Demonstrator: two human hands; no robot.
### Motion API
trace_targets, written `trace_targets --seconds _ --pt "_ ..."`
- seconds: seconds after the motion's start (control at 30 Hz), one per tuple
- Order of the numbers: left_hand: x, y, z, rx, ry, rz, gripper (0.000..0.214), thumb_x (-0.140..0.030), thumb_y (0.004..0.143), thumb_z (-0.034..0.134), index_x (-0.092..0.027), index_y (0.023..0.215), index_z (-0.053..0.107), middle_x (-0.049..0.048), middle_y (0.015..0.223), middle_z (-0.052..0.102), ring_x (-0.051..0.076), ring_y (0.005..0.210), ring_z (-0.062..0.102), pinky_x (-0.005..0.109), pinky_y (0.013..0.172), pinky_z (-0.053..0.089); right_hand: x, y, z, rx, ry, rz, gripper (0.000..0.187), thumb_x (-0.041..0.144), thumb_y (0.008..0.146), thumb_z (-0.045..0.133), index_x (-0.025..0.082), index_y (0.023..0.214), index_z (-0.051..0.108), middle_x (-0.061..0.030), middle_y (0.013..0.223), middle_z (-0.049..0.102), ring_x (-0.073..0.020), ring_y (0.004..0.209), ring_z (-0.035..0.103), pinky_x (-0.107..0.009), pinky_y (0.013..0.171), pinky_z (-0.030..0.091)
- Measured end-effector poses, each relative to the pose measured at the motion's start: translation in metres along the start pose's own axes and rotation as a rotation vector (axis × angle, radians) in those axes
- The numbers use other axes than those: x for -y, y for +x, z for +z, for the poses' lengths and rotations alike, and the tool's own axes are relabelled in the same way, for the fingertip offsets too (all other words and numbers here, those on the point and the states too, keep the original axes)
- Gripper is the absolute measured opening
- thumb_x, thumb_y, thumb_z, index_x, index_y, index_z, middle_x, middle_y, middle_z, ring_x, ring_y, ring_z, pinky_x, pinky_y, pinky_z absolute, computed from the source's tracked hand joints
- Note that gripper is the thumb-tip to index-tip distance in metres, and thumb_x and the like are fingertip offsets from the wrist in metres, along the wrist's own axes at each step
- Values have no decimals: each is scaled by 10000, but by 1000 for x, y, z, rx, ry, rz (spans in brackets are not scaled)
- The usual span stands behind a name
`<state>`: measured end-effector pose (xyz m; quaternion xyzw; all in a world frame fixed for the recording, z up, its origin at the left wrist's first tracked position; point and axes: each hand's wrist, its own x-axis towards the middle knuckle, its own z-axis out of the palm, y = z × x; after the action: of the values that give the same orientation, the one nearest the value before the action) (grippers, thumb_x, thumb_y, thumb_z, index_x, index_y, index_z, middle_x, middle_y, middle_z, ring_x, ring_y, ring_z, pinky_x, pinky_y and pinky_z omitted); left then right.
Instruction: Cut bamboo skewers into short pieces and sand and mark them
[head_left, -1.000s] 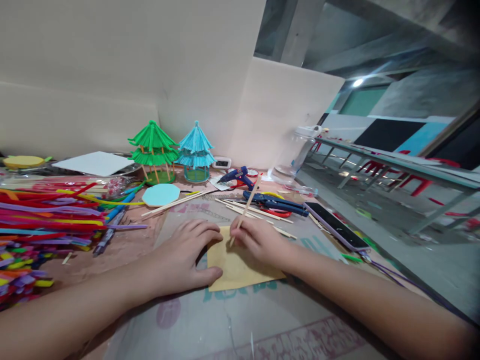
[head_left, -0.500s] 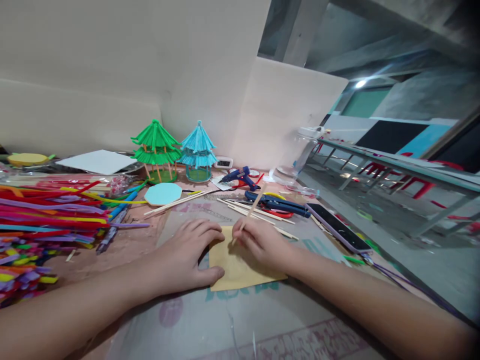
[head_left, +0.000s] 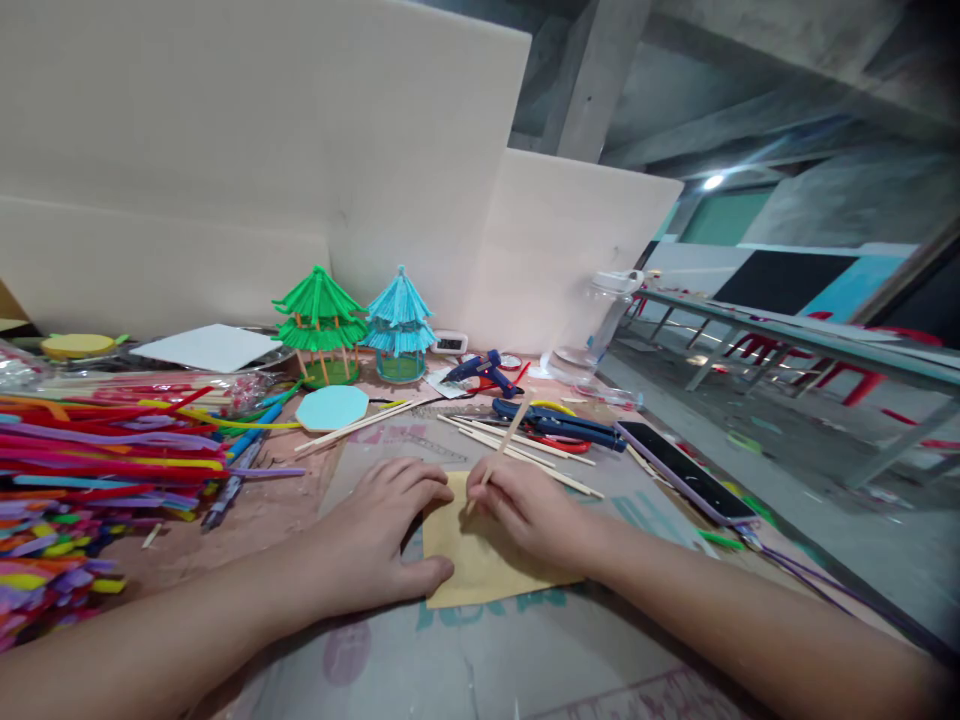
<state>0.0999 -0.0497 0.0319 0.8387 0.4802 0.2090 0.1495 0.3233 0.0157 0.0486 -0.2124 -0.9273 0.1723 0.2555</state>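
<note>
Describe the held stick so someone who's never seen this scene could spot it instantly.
Start at the tall pale panels and come down to the yellow sheet. Over it, the right hand pinches a thin wooden stick. Unlike the loose sticks lying flat just beyond, this one points up at a slant.

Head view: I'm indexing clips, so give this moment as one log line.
left hand: at yellow sheet, left edge | right hand: holds thin stick | beyond: loose sticks, glue gun
</note>
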Motion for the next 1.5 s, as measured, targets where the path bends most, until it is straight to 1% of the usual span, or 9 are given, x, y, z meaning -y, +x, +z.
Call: trace_targets --seconds 0.07,0.2,0.33,0.5,0.63,0.77,0.87,1.13,1.5 --pt "0 0 0 -2 2 -9 551 -364 765 712 -174 1270 600 125 1408 531 328 1333 441 518 1148 371 1 -1 1 -40 -29 31 177 156 945 431 186 868 587 -64 814 690 -175 730 622 -271 682 460" --pt "0 1 1 3 -4 12 533 -364 769 707 -183 1259 608 118 1406 534 318 1344 435 496 1159 366 3 -2 2 67 71 -18 165 156 936 450 198 849 584 -50 832 699 -170 748 633 -269 704 467" --pt "0 0 0 3 30 -10 549 -388 780 705 -177 1275 598 121 1412 533 329 1341 443 520 1149 374 -7 4 0 -48 115 173 157 228 950 480 193 844 589 -56 786 674 -189 725 618 -300 689 452" --pt "0 -2 -2 -3 49 33 515 -429 836 681 -185 1281 592 123 1396 544 323 1317 463 525 1122 392 -16 8 -3 -153 919 445 336 528 901 637 200 854 588 -18 663 669 -164 628 621 -272 613 452" --pt "2 -2 -2 -74 44 104 371 -450 937 586 -202 1208 629 112 1324 582 293 1244 515 488 1058 428 -16 7 -3 -162 1244 497 363 480 782 805 182 856 610 -24 674 708 -141 628 631 -253 631 467" --pt "4 0 -4 -238 43 207 219 -314 1015 475 -234 1075 670 59 1193 639 233 1139 560 408 992 437 -13 6 0 -99 1270 482 368 468 774 823 186 866 606 -23 688 733 -140 631 661 -260 650 498" --pt "3 0 -5 -307 58 252 196 -263 1013 486 -237 1033 679 38 1117 657 213 1090 568 369 946 437 -10 5 4 -74 1238 469 354 466 792 814 190 887 614 -20 706 749 -138 654 686 -265 678 520" --pt "1 -1 -7 -304 66 301 131 -294 986 575 -241 963 692 16 1025 646 189 1016 556 341 913 404 -8 2 7 -65 1145 417 342 473 838 772 181 890 600 -28 727 766 -157 670 728 -289 680 572" --pt "-2 -2 -10 -277 46 314 213 -233 1009 476 -210 897 656 28 1006 651 196 1005 544 355 915 390 -2 2 4 -81 1094 440 329 458 832 777 175 856 610 -31 726 764 -162 676 738 -302 697 595"
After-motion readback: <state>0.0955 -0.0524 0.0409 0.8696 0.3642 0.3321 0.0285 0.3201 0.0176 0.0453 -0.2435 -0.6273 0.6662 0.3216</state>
